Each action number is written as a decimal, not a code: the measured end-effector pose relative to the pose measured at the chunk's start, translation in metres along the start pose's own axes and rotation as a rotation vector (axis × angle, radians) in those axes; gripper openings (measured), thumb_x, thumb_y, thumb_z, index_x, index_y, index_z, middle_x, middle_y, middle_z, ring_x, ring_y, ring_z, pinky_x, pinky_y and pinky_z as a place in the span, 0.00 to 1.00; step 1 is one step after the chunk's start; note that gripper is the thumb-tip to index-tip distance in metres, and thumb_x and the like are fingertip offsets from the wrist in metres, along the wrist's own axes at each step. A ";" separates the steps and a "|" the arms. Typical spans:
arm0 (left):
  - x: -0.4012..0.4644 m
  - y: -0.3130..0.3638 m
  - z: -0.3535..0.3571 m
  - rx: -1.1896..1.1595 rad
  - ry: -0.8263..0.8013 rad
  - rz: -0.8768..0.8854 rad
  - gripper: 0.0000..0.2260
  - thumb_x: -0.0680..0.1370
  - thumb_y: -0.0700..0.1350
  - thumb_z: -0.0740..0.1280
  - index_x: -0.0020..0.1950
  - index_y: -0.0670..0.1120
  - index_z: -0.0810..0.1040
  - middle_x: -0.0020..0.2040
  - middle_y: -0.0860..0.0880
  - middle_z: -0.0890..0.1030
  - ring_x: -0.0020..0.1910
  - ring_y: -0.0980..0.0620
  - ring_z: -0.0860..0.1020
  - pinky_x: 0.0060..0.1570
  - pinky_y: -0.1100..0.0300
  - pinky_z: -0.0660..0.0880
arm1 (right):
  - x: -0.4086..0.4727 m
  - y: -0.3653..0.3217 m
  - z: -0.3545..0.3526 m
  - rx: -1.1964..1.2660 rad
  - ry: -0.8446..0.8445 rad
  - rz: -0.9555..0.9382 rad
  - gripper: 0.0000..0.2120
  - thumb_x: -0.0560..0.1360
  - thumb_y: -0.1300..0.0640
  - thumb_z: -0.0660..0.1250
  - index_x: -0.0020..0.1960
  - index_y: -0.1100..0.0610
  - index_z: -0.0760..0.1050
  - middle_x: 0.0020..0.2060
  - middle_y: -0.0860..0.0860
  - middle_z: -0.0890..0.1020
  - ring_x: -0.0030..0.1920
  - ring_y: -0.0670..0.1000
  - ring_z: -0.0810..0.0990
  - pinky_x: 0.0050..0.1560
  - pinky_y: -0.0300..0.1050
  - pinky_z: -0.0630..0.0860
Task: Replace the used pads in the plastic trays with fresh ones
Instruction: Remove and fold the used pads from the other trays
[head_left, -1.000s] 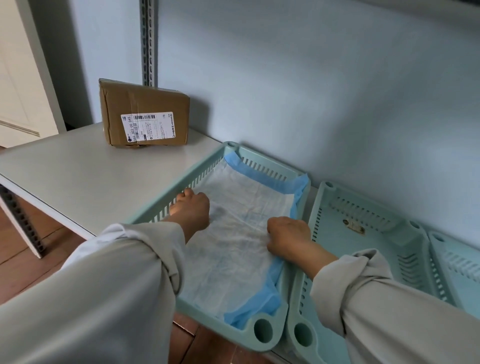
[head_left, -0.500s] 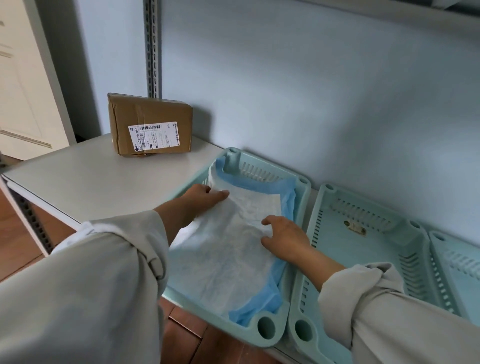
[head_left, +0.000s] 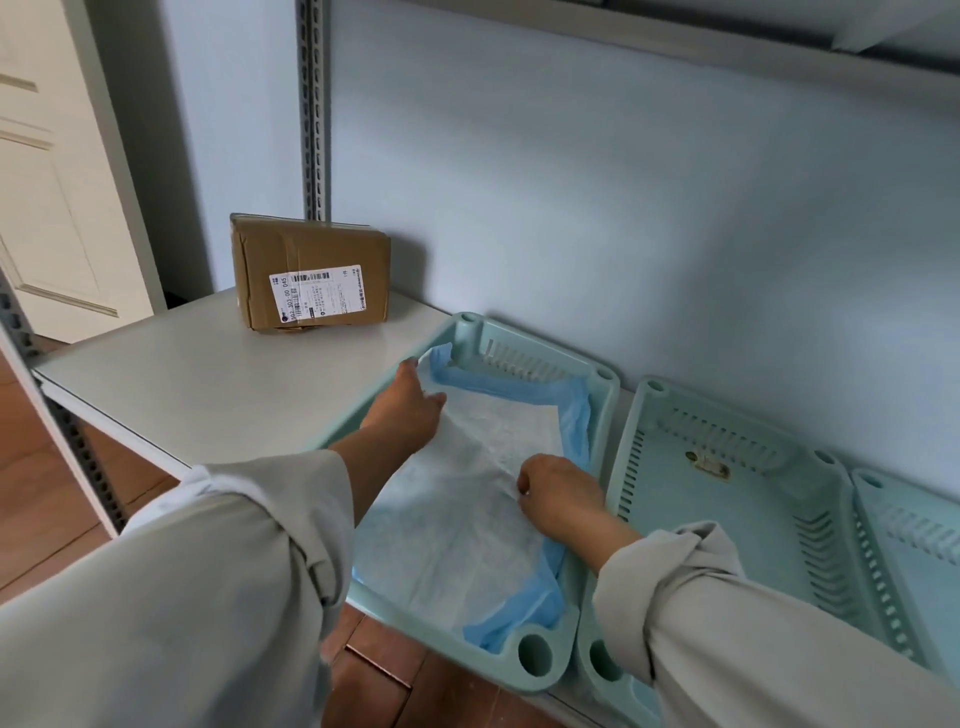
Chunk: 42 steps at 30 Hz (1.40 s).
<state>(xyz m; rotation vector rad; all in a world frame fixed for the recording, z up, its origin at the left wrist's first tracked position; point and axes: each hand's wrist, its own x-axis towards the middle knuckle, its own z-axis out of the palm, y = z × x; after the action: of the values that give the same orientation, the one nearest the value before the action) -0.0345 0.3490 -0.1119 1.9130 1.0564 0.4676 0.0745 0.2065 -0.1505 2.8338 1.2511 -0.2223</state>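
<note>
The left hand (head_left: 410, 410) has slid further up to the far corner of the pad (head_left: 467, 499), fingers flat on it. The right hand (head_left: 558, 493) pinches the pad's middle inside the left tray (head_left: 602, 384).

I see loose pale grey-beige sleeves (head_left: 218, 587) on both arms, cuffs bunched back; hands bare, no rings.

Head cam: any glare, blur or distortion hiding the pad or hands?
Head view: soft even light, no glare; pad, left hand and right hand sharp enough; wide-angle bends the shelf upright; near sleeves loom large.
</note>
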 end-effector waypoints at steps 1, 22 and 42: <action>0.003 0.001 -0.002 -0.044 0.052 0.005 0.23 0.80 0.45 0.62 0.74 0.47 0.61 0.66 0.41 0.73 0.63 0.40 0.73 0.59 0.51 0.73 | 0.001 0.000 -0.001 -0.005 0.044 0.002 0.11 0.77 0.57 0.59 0.57 0.54 0.76 0.58 0.52 0.78 0.58 0.54 0.76 0.55 0.45 0.72; -0.008 0.021 -0.046 -0.105 -0.158 0.353 0.24 0.76 0.39 0.68 0.72 0.50 0.69 0.63 0.46 0.75 0.57 0.50 0.75 0.56 0.63 0.71 | -0.004 -0.010 -0.022 0.530 0.127 -0.066 0.11 0.73 0.53 0.67 0.56 0.49 0.74 0.50 0.49 0.81 0.52 0.53 0.79 0.50 0.46 0.74; -0.013 0.036 -0.068 0.328 0.115 0.225 0.07 0.74 0.46 0.69 0.49 0.46 0.82 0.46 0.44 0.82 0.46 0.44 0.78 0.44 0.58 0.73 | -0.038 0.054 -0.078 0.109 0.157 0.153 0.10 0.74 0.65 0.57 0.42 0.51 0.72 0.40 0.52 0.76 0.42 0.55 0.76 0.40 0.43 0.68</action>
<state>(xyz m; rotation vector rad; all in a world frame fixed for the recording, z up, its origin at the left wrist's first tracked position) -0.0694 0.3641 -0.0442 2.3351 1.0454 0.5628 0.0983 0.1489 -0.0691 3.0763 1.0693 -0.0666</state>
